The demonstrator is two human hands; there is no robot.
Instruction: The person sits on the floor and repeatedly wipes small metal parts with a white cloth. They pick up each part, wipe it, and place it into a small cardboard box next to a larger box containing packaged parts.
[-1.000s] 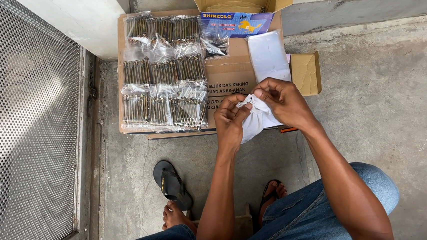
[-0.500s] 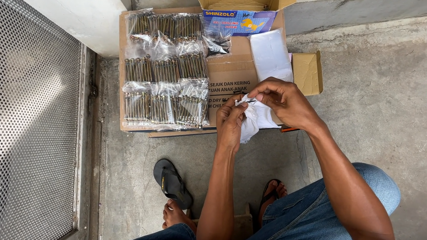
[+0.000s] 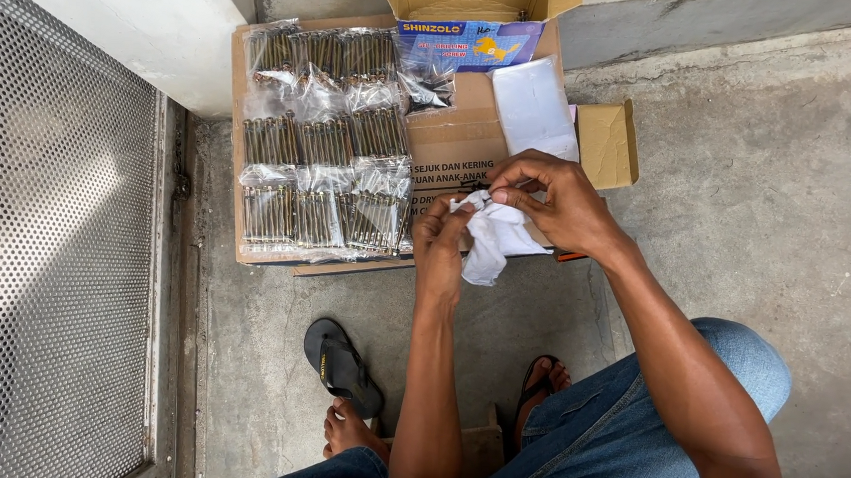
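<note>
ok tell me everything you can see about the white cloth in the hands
The white cloth is a small, soft, crumpled piece, seemingly thin fabric or tissue, bunched with one end drooping below the hands. The left hand pinches its left edge while the right hand grips the top from above. It is held in the air over the near edge of the flattened cardboard, beside the rows of clear packets. What it wraps, if anything, cannot be told.

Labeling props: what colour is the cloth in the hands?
White cloth, clearest in the head view.
</note>
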